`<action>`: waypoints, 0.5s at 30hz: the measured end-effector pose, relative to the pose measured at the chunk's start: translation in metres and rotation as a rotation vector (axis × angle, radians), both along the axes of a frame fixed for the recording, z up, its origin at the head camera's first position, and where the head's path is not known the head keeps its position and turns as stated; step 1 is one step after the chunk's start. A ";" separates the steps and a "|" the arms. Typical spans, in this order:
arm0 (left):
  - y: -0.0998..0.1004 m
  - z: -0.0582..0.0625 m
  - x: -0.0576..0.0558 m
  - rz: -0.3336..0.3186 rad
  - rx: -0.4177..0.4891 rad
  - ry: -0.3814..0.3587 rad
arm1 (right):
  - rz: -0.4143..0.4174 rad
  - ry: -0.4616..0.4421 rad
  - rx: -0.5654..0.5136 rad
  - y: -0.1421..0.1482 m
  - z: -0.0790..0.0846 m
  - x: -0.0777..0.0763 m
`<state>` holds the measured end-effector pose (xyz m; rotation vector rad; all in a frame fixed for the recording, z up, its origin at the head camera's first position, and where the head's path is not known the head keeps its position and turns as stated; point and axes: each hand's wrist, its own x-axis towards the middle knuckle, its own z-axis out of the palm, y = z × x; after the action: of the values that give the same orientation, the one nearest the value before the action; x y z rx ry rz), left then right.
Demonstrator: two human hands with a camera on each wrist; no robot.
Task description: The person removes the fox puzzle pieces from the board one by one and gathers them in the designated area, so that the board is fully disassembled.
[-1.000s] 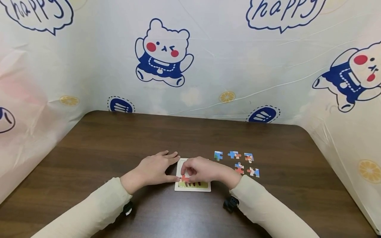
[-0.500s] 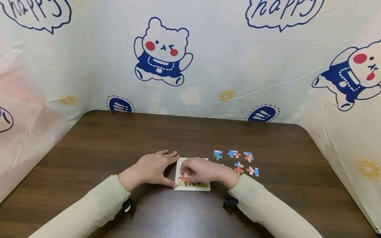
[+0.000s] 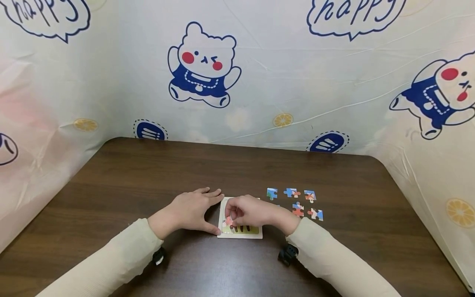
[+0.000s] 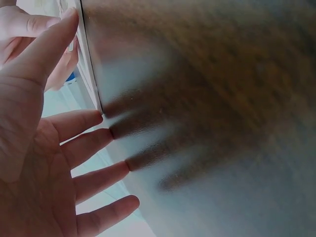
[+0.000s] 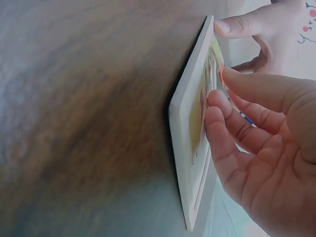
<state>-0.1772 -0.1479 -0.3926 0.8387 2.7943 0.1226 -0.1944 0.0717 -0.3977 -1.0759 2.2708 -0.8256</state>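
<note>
A small white-framed jigsaw puzzle board (image 3: 241,236) lies on the table before me, its lower part filled with a green strip and brown legs. My left hand (image 3: 191,210) rests at the board's left side with fingers spread and straight. Its thumb touches the lower left corner of the frame. Over the board, my right hand (image 3: 254,211) pinches an orange-red puzzle piece (image 3: 228,222) between thumb and forefinger, at the left side. In the right wrist view the piece (image 5: 221,75) shows at the thumb tip, tilted against the board. The right hand hides much of the board's upper part.
Several loose puzzle pieces lie right of the board, among them a blue-green one (image 3: 272,193), a blue and orange one (image 3: 292,193) and a white and blue one (image 3: 316,214). A printed cloth (image 3: 252,82) hangs behind the brown table (image 3: 237,169).
My left thumb has slid down the frame's left edge to the lower corner. The piece in my right hand has changed its tilt and looks paler; that hand has barely moved.
</note>
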 end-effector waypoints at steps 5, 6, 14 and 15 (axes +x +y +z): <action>-0.001 0.002 0.000 0.007 0.002 -0.003 | -0.002 -0.049 -0.051 -0.001 0.001 -0.002; -0.001 0.002 0.000 0.008 0.001 -0.003 | -0.001 -0.055 -0.060 -0.001 0.002 -0.002; -0.001 0.001 0.000 0.009 0.008 -0.021 | 0.008 -0.059 -0.085 0.001 0.002 -0.002; 0.000 0.001 0.000 0.008 0.011 -0.025 | -0.002 -0.078 -0.088 0.002 0.003 -0.001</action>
<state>-0.1774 -0.1482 -0.3917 0.8225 2.7768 0.1486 -0.1957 0.0732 -0.3947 -1.0610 2.1890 -0.9598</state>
